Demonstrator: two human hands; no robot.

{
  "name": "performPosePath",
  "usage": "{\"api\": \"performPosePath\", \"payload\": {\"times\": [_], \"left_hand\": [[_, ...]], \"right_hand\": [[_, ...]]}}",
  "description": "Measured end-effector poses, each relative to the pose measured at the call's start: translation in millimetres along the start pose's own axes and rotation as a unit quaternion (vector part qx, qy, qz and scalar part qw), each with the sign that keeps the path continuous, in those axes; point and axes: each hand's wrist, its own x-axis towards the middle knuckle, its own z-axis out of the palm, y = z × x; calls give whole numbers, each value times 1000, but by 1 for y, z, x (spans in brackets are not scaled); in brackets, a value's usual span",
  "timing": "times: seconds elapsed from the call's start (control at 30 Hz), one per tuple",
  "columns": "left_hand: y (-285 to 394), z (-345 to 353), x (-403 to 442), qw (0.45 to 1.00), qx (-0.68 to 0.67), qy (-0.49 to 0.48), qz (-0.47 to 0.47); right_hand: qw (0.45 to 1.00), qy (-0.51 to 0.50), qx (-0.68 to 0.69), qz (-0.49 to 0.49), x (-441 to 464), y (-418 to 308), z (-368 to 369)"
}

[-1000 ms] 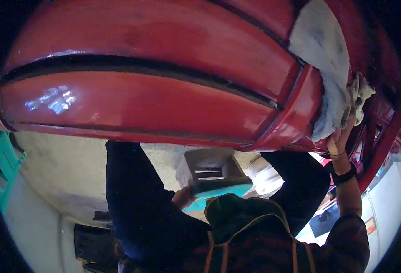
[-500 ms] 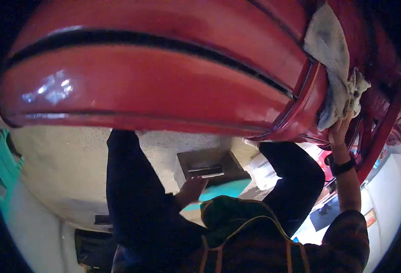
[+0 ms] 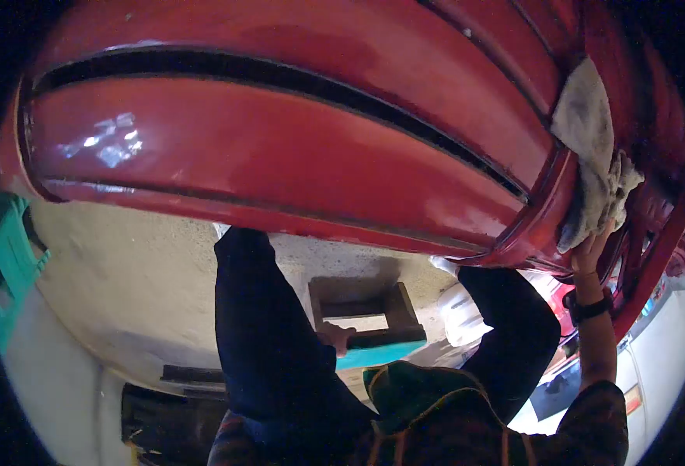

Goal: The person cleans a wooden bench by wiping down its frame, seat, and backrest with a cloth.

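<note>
My right hand [image 3: 589,250] presses a grey cloth [image 3: 585,116] against the right end of a large red lacquered piece [image 3: 280,155] with dark grooves. The cloth hangs over the red edge and bunches above my fingers. A dark band is on my right wrist. My left hand [image 3: 334,337] is low between my knees, its fingers closed on the edge of a small stool [image 3: 381,357] with a teal side and an open wooden frame.
A teal plastic stool [image 3: 8,272] stands at the far left. A white container [image 3: 463,314] is beside my right knee. Dark objects [image 3: 167,419] lie at the lower left by the wall. Curved red bars [image 3: 653,264] rise at the right.
The red piece and the cloth appear lower and further right in view. My left hand has come onto the small stool's frame, and the stool has shifted slightly.
</note>
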Motion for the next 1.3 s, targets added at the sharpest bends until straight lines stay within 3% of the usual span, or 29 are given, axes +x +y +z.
{"api": "performPosePath", "payload": {"times": [0.17,0.33,0.57,0.6,0.63,0.67,0.73,0.83,0.87,0.93,1.0,1.1,1.2,1.23,1.27,1.3], "left_hand": [[-37,-13,-20,998,-42,23,-37],[-85,-21,-51,992,-82,51,-82],[-189,-67,-95,971,-125,163,-124],[-206,-80,-102,963,-142,190,-125],[-223,-95,-114,953,-169,217,-129],[-235,-115,-132,941,-196,242,-133],[-251,-153,-157,902,-276,308,-124],[-260,-213,-198,835,-368,405,-61],[-254,-230,-213,812,-388,435,-34],[-232,-258,-245,779,-400,482,18],[-201,-281,-276,759,-392,514,75],[-123,-305,-314,776,-334,521,122],[-26,-306,-349,807,-229,521,159],[1,-302,-363,824,-191,504,173],[28,-299,-375,840,-153,485,187],[60,-291,-387,843,-122,477,216]], "right_hand": [[991,16,-122,-47,-11,18,-5],[995,40,-86,-11,-17,19,-1],[994,21,-48,94,13,-82,9],[995,34,-83,46,13,-80,11],[988,75,-7,136,22,-75,22],[993,62,0,100,20,-81,24],[979,100,29,177,32,-113,35],[978,15,-23,205,52,-180,26],[970,-6,-36,241,53,-234,13],[978,-37,-48,202,55,-262,21],[980,-5,-69,186,47,-282,34],[996,-9,15,86,12,-298,21],[995,-24,-24,95,-25,-253,-6],[993,-54,-4,102,-65,-285,-56],[991,-20,-36,125,-84,-242,-59],[981,-39,-47,186,-120,-257,-98]]}}
